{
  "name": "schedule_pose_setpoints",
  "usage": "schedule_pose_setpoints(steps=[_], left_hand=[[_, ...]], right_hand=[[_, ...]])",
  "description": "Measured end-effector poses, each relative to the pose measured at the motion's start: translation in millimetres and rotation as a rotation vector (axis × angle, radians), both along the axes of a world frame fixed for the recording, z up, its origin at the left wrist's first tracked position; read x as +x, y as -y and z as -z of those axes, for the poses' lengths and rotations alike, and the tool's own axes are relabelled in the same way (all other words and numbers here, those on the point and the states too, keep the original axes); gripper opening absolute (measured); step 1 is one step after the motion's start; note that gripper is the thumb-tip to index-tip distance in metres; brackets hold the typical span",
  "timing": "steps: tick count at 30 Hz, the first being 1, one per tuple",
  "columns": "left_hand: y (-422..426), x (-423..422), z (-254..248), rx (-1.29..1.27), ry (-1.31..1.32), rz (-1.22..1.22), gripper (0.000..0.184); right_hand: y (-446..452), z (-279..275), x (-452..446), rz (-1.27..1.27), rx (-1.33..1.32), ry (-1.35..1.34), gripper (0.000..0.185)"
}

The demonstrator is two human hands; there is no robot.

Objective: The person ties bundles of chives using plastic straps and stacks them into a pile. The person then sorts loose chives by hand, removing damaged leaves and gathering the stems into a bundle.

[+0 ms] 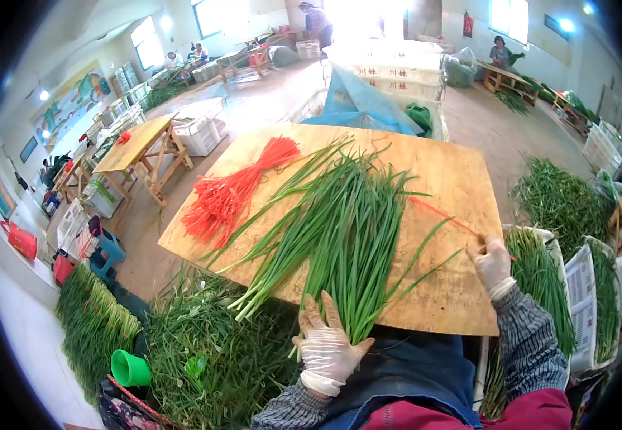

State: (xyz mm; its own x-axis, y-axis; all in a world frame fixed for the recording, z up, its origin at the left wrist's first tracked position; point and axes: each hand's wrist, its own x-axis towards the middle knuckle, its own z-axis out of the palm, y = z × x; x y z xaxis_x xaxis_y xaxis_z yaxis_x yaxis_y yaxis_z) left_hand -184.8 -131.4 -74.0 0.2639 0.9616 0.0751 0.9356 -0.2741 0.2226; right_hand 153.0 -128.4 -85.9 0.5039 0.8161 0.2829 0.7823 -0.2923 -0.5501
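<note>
A pile of long green garlic chives [354, 236] lies on the wooden table [454, 294], with its pale cut ends towards me. My left hand [327, 347], in a thin whitish glove, rests on the near ends of the chives with its fingers spread. Beyond the right edge of the tabletop, my gloved right hand [492, 264] pinches a red plastic tie [446, 215]. The tie stretches from my fingers back to the pile, and its far end lies by the leaves. A bundle of similar red ties [236, 190], gathered near one end, sits on the table's left part.
Loose greens [211, 344] heap below the table at left, beside a green cup [130, 368]. At right stand crates of chives [540, 269] and a white basket [585, 308]. White boxes [390, 72] and blue sheeting [357, 104] are behind the table. Several people work farther back.
</note>
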Motion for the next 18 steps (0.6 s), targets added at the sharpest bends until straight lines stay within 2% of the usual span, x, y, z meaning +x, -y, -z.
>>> schedule_pose_setpoints(steps=[2, 5, 8, 11, 12, 13, 15, 18], left_hand=[[2.1, 1.5, -5.3, 0.020, -0.047, -0.034, 0.123], [3.0, 1.7, -0.4, -0.027, -0.049, -0.080, 0.126], [3.0, 1.3, 2.2, -0.062, -0.001, -0.095, 0.130], [-0.6, 0.6, -2.1, -0.178, 0.120, -0.104, 0.128], [-0.6, 1.4, 0.9, -0.138, 0.143, -0.100, 0.125], [-0.2, 2.2, 9.3, -0.098, 0.166, -0.098, 0.121], [0.2, 2.6, 28.2, 0.008, 0.243, -0.083, 0.112], [-0.1, 3.1, 27.2, -0.124, 0.281, -0.155, 0.109]], right_hand=[[-3.5, 5.3, 31.9, 0.067, 0.004, 0.364, 0.050], [-10.8, 7.2, 54.7, 0.066, -0.253, 0.308, 0.055], [-17.3, 18.1, 63.5, 0.014, -0.326, 0.324, 0.054], [-20.5, 28.9, 70.3, -0.044, -0.230, 0.298, 0.043], [-20.9, 31.1, 69.9, -0.068, -0.213, 0.291, 0.040], [-21.9, 38.2, 72.7, -0.068, -0.133, 0.294, 0.028], [-21.5, 41.4, 70.9, -0.067, -0.083, 0.272, 0.024], [-20.7, 44.1, 69.3, -0.061, -0.031, 0.293, 0.015]])
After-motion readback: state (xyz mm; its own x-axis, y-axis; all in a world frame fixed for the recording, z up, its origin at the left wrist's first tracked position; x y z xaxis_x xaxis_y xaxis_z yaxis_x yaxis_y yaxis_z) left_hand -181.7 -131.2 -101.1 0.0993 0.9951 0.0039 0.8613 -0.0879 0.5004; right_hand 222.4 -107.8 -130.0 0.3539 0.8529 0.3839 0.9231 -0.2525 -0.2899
